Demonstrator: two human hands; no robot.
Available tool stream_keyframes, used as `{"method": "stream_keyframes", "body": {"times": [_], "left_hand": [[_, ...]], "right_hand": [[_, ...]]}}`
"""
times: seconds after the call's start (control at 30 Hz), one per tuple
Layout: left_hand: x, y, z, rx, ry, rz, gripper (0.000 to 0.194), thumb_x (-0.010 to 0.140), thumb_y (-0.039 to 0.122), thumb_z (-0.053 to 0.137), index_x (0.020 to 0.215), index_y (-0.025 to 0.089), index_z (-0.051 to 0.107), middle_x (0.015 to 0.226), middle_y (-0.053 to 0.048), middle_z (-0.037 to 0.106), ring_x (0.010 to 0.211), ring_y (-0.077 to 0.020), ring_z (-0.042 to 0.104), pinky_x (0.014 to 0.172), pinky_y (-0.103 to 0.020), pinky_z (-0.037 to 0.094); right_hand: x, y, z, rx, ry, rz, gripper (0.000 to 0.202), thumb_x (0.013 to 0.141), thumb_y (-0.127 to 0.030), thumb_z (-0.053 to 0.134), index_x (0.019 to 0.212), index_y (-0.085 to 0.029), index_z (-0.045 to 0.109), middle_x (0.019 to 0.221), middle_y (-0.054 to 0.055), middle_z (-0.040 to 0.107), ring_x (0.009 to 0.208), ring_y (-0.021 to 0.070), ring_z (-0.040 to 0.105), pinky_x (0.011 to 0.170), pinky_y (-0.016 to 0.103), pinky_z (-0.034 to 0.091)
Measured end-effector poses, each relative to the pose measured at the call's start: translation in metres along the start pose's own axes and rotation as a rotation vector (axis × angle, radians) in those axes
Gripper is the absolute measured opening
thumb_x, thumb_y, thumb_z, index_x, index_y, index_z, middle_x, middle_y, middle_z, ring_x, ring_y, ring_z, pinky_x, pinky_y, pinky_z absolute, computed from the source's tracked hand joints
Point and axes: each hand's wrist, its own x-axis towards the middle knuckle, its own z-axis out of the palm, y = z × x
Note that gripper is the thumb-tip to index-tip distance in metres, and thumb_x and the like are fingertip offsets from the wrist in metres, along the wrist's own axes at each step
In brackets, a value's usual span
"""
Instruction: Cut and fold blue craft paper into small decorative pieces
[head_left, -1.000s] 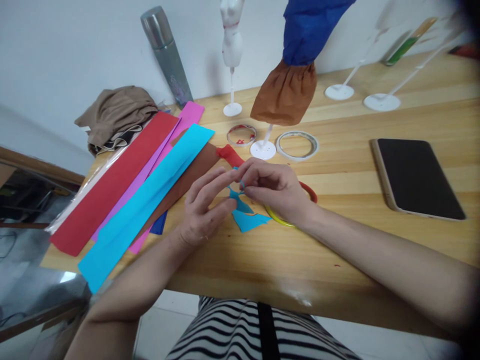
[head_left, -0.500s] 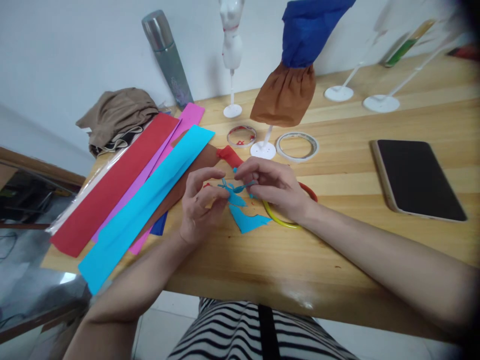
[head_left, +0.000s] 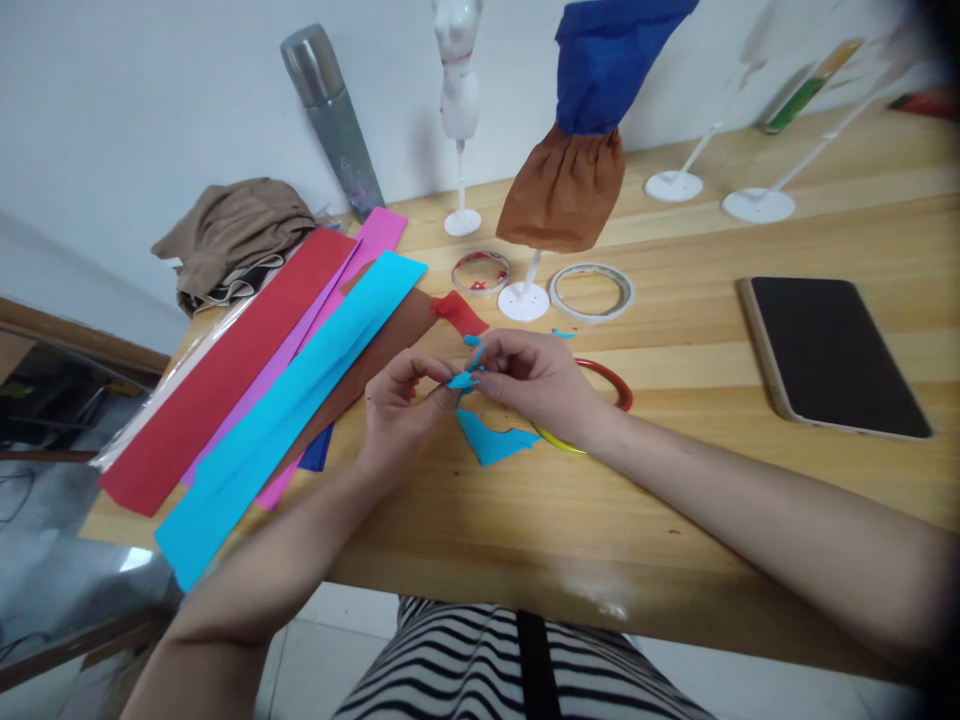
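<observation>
Between my two hands is a small piece of light blue crepe paper (head_left: 460, 381), folded or gathered. My left hand (head_left: 401, 405) pinches its left end between thumb and fingertips. On its other side my right hand (head_left: 531, 375) is closed on the same piece, with a narrow blue bit rising by the fingertips. Below them a larger blue scrap (head_left: 491, 440) with a ragged edge lies on the table. A red paper piece (head_left: 460, 314) rests just beyond my hands. Yellow and red rings (head_left: 613, 380) lie partly hidden under my right hand and wrist.
Long paper strips, including a blue strip (head_left: 292, 420) and a red strip (head_left: 232, 365), lie at left by a brown cloth (head_left: 236, 230). Behind stand a thermos (head_left: 334, 125), a white mannequin (head_left: 458, 85) and a stand with a brown skirt (head_left: 566, 190). A tablet (head_left: 836, 355) lies right.
My hands have come closer together, and the blue piece, spread out between them before, is now bunched at the fingertips. A small blue scrap shows beyond my right hand.
</observation>
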Motion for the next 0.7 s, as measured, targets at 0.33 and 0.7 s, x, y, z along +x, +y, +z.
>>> {"method": "stream_keyframes", "body": {"times": [0.33, 0.7], "left_hand": [[0.0, 0.0, 0.001, -0.285, -0.037, -0.386, 0.037, 0.073, 0.046, 0.1, 0.088, 0.02, 0.078, 0.08, -0.001, 0.079, 0.07, -0.0152, 0.073, 0.068, -0.029, 0.063], [0.001, 0.014, 0.007, -0.262, -0.08, -0.411, 0.04, 0.066, 0.04, 0.105, 0.08, 0.019, 0.074, 0.073, 0.002, 0.076, 0.062, -0.0134, 0.072, 0.062, -0.027, 0.063]], "right_hand": [[0.001, 0.0, 0.002, 0.093, 0.042, 0.129, 0.038, 0.076, -0.051, 0.09, 0.074, -0.026, 0.061, 0.059, -0.006, 0.052, 0.052, 0.0106, 0.043, 0.049, 0.028, 0.031], [0.001, 0.005, 0.002, 0.058, 0.075, 0.023, 0.033, 0.078, -0.048, 0.089, 0.075, -0.026, 0.063, 0.063, -0.006, 0.049, 0.056, 0.0121, 0.041, 0.054, 0.03, 0.03]]}}
